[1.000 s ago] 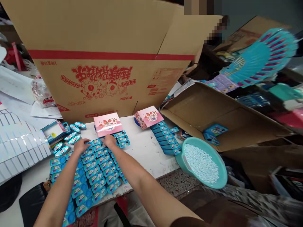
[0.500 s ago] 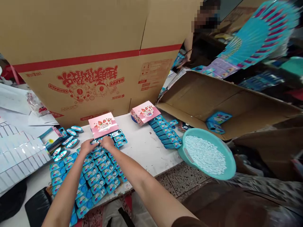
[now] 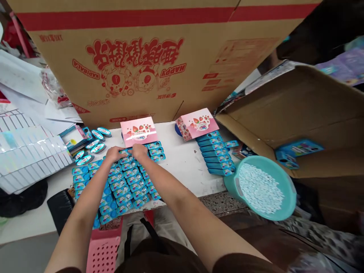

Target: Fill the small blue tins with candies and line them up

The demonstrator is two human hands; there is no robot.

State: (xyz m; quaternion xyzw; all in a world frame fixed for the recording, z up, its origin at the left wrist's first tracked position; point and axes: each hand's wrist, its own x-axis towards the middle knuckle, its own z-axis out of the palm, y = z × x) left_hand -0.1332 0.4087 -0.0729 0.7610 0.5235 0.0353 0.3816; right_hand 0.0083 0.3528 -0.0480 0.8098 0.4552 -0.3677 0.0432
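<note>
Rows of small blue cases point(image 3: 125, 198) with round windows lie packed together on the white table. At the far end of these rows, my left hand point(image 3: 114, 154) is closed, fingers bent down on a blue case. Right beside it, my right hand point(image 3: 139, 151) is closed too, its thumb side toward the left hand. The fingertips and most of that case are hidden by the hands. A pink strawberry-printed box point(image 3: 138, 131) stands just behind my hands. Several more blue cases point(image 3: 157, 151) lie in short rows to the right of my right hand.
A large cardboard carton point(image 3: 193, 49) walls off the back. To the right are another pink box point(image 3: 200, 125), a row of blue cases point(image 3: 216, 153), a teal basin point(image 3: 292, 197) of pale pieces and an open carton point(image 3: 256, 125). Loose oval blue cases point(image 3: 98, 148) lie left.
The view has tilted down and shifted, so a pink stool now shows below. My hands stay together at the far end of the rows, the right hand slightly nearer the pink box.
</note>
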